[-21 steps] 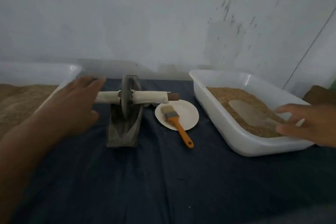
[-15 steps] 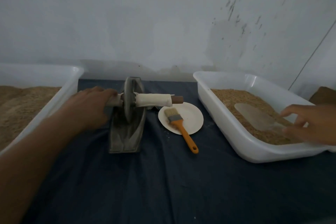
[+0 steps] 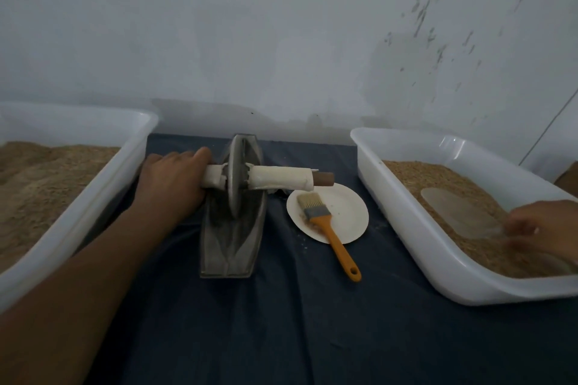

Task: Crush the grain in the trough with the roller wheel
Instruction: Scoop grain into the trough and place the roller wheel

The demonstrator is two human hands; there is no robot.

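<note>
A grey boat-shaped metal trough (image 3: 230,247) lies on the dark cloth at the centre. The roller wheel (image 3: 235,178) stands upright in it, on a cloth-wrapped axle handle (image 3: 281,177) that sticks out to both sides. My left hand (image 3: 173,184) grips the left end of that handle. My right hand (image 3: 544,228) is over the right tub, its fingers curled at the handle end of a translucent plastic scoop (image 3: 459,212) that lies on the grain (image 3: 438,178). That hand is blurred. Inside the trough I cannot make out any grain.
The white right tub (image 3: 406,206) holds brown grain. A second white tub (image 3: 103,166) of grain stands at the left. Right of the trough, a paper plate (image 3: 347,206) carries an orange-handled brush (image 3: 328,228). A pale wall stands close behind.
My left hand reached the left end of the roller's handle and closed round it. My right hand moved down onto the scoop's handle in the right tub. The view shifted slightly.
</note>
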